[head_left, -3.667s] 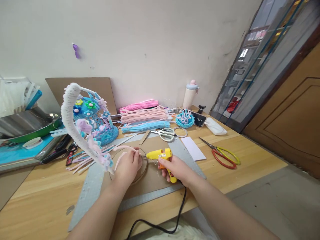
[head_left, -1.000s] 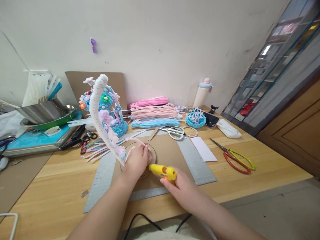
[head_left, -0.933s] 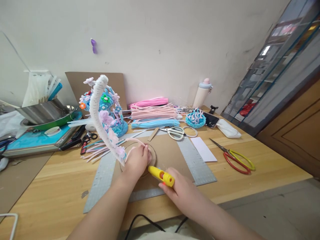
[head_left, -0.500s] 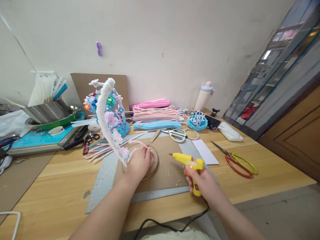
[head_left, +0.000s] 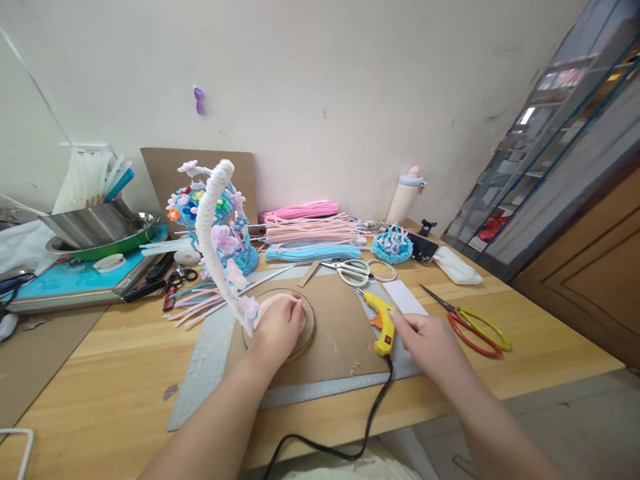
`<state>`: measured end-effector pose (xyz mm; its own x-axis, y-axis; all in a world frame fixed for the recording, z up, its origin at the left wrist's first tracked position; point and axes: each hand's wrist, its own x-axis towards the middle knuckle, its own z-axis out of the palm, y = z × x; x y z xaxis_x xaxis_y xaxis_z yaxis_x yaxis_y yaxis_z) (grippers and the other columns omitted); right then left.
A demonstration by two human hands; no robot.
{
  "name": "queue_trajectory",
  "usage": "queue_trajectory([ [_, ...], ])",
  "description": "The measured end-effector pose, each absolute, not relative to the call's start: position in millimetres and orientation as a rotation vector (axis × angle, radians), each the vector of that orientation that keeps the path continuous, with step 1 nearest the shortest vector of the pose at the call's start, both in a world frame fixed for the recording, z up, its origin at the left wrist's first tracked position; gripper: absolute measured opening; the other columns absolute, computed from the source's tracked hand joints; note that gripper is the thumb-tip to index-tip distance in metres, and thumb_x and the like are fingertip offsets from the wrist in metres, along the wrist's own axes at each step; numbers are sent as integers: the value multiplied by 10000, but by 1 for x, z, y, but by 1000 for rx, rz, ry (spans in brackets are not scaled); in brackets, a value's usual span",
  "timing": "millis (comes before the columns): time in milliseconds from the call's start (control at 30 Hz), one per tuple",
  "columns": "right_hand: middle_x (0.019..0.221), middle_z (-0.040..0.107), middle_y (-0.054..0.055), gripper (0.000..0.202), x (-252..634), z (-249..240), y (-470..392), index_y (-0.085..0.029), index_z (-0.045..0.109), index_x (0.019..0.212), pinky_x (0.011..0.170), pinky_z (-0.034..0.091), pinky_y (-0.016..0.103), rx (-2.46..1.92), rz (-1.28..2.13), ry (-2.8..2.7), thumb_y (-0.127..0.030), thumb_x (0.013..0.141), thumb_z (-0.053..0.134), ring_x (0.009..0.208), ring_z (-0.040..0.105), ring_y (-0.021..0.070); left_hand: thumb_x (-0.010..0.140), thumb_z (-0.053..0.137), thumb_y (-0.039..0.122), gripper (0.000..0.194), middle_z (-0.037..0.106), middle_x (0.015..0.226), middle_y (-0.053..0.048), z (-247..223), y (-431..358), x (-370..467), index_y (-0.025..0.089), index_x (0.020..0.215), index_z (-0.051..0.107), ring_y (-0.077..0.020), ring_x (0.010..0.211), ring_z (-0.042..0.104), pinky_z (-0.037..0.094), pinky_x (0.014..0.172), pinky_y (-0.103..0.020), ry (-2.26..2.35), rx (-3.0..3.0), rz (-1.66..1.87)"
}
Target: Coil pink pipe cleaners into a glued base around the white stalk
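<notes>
My left hand [head_left: 280, 327] rests closed over a round cardboard disc [head_left: 309, 337], its fingers pressed on a pink pipe cleaner [head_left: 265, 305] that curves along it. From beside that hand rises a tall white fuzzy stem [head_left: 207, 240], bent at the top and dressed with pale pink and lilac flowers [head_left: 235, 273]. A yellow glue gun [head_left: 383, 320] lies at the right edge of the cardboard sheet [head_left: 340, 340], nozzle pointing away, its black cord [head_left: 373, 413] running toward me. Just right of the gun is my right hand [head_left: 430, 337], thumb side toward it, no longer wrapped round the handle.
Behind are pink and blue pipe cleaner bundles [head_left: 313, 252], white-handled scissors [head_left: 353, 272], a blue fuzzy basket [head_left: 393, 247] and a bottle [head_left: 405, 197]. Red-and-yellow scissors [head_left: 475, 330] lie right. A flower-covered blue piece [head_left: 245, 257] and metal bowl [head_left: 95, 223] stand left.
The glue gun has gone from my right hand down onto the cardboard, and that hand has let go and shifted right. My left hand stays at the disc.
</notes>
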<state>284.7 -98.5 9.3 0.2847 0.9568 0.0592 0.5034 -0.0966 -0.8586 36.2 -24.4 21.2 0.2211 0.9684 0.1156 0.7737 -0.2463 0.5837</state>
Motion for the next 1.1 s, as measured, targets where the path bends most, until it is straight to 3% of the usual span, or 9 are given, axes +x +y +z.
queue_trajectory([
  [100, 759, 622, 34, 131, 242, 22, -94, -216, 629, 777, 655, 450, 315, -1573, 656, -1545, -298, 840, 548, 709, 573, 199, 930, 365, 290, 335, 665, 734, -44, 24, -27, 35, 197, 757, 636, -192, 774, 625, 421, 734, -301, 1584, 2127, 654],
  [133, 904, 646, 37, 133, 228, 25, -91, -228, 644, 922, 718, 469, 314, -1519, 656, -1606, -250, 810, 576, 798, 591, 200, 925, 380, 293, 312, 672, 766, -45, 25, -28, 34, 203, 774, 638, -195, 800, 623, 422, 741, -303, 1575, 2137, 657],
  [233, 1204, 568, 55, 407, 195, 30, -79, -261, 565, 1206, 905, 449, 347, -1310, 553, -1845, -147, 816, 543, 1060, 558, 206, 901, 433, 287, 215, 682, 847, -42, 27, -31, 31, 213, 883, 635, -194, 834, 618, 429, 736, -296, 1537, 2173, 661],
  [300, 1220, 549, 56, 417, 184, 29, -74, -280, 569, 1217, 920, 451, 342, -1239, 508, -1941, -124, 832, 536, 1088, 552, 196, 865, 479, 251, 177, 682, 885, -46, 26, -31, 30, 207, 955, 624, -194, 845, 616, 437, 725, -290, 1518, 2194, 661],
  [400, 1123, 599, 53, 288, 180, 18, -72, -267, 652, 1076, 854, 483, 308, -1239, 423, -1992, -123, 853, 541, 1001, 594, 181, 785, 547, 185, 209, 676, 878, -51, 21, -30, 29, 192, 982, 615, -210, 860, 612, 449, 736, -304, 1503, 2231, 656],
  [500, 1106, 649, 70, 225, 182, 1, -73, -238, 685, 999, 870, 477, 337, -1278, 289, -1981, -152, 892, 507, 1001, 609, 198, 765, 553, 154, 277, 660, 976, -65, 17, -32, 29, 192, 1036, 597, -231, 958, 588, 447, 839, -351, 1478, 2288, 666],
  [600, 1139, 672, 88, 259, 187, -14, -74, -220, 671, 1091, 923, 451, 385, -1290, 239, -1978, -176, 914, 487, 1050, 607, 217, 800, 478, 111, 330, 579, 1190, -95, 18, -42, 28, 189, 1110, 561, -227, 1139, 510, 395, 984, -375, 1459, 2337, 696],
  [733, 1148, 684, 77, 279, 191, -21, -78, -227, 654, 1153, 923, 445, 379, -1284, 217, -2029, -199, 913, 515, 1052, 615, 213, 802, 409, 65, 330, 563, 1160, -110, 17, -68, 21, 178, 1066, 571, -240, 1142, 505, 402, 998, -413, 1488, 2362, 678],
  [1100, 1162, 666, 69, 262, 184, -38, -82, -255, 631, 1128, 994, 297, 432, -1322, 149, -2126, -168, 934, 478, 1089, 581, 204, 816, 492, 213, 492, 532, 1305, -122, -30, -104, -8, 175, 1305, 448, -306, 1200, 491, 440, 980, -469, 1713, 2633, 746],
])
